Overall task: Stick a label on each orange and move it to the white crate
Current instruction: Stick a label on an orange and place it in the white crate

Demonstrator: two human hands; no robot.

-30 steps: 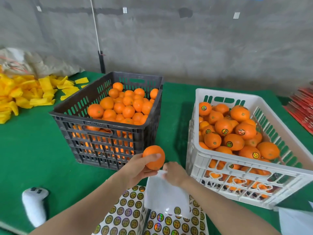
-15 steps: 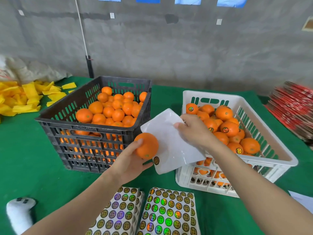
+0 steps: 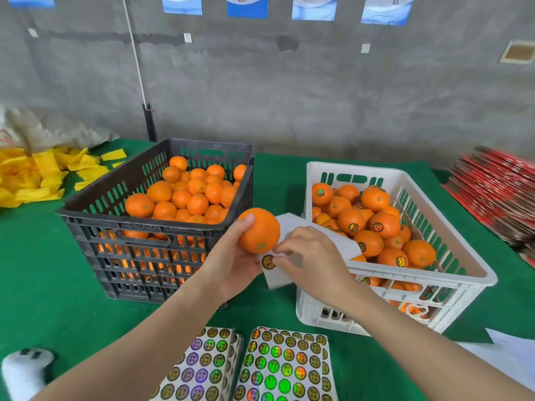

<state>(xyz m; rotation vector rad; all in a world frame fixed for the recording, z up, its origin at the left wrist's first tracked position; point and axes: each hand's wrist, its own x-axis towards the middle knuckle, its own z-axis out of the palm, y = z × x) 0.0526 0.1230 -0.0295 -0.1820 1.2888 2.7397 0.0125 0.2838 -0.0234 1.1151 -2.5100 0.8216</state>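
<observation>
The left hand (image 3: 228, 264) and the right hand (image 3: 312, 261) are both bare, with short, plain nails. The forearms (image 3: 144, 348) are bare too, slim, as far down as I can see.

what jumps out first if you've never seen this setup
Dead centre, the left hand grips one orange while the right hand pinches a white sheet carrying a round label. Behind them sit a black crate of bare oranges on the left and a white crate of labelled ones on the right. Shiny label sheets lie at the near edge.
</observation>
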